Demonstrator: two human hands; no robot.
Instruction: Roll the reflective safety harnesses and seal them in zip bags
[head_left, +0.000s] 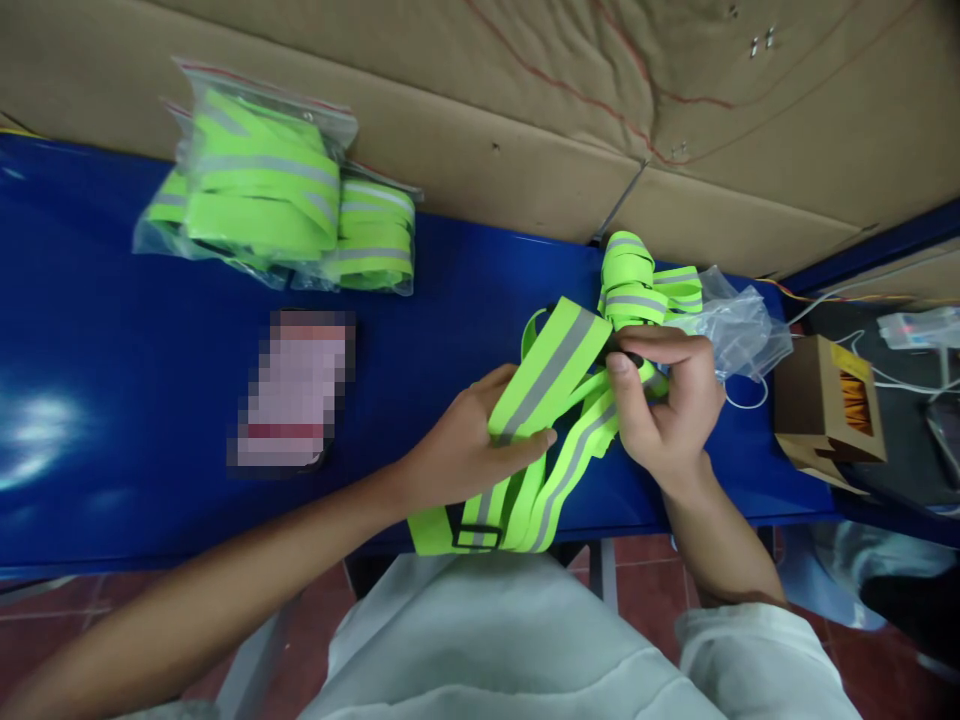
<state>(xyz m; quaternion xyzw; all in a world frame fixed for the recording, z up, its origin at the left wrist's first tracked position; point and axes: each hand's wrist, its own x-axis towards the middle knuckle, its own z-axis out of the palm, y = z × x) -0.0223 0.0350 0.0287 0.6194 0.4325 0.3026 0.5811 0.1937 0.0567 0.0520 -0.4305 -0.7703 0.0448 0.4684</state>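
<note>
A neon-green reflective strap [551,365] with a grey stripe runs between my two hands above the blue table. My left hand [480,440] is closed round its wide band, thumb lying across the front. With thumb and forefinger, my right hand [667,400] pinches a small black piece at the strap's right end; its exact kind is partly hidden. Loose lengths hang below and between the hands, and a black buckle [478,537] sits on them by the table's front edge. Just behind my right hand lie rolled green straps [628,275].
Clear bags of green straps [262,190] stand against the cardboard wall [465,140] at the back left. A blurred-out phone [292,390] lies on the blue table [150,350]. Crumpled clear plastic bags [739,325], a cardboard box [825,405] and white cables are at the right.
</note>
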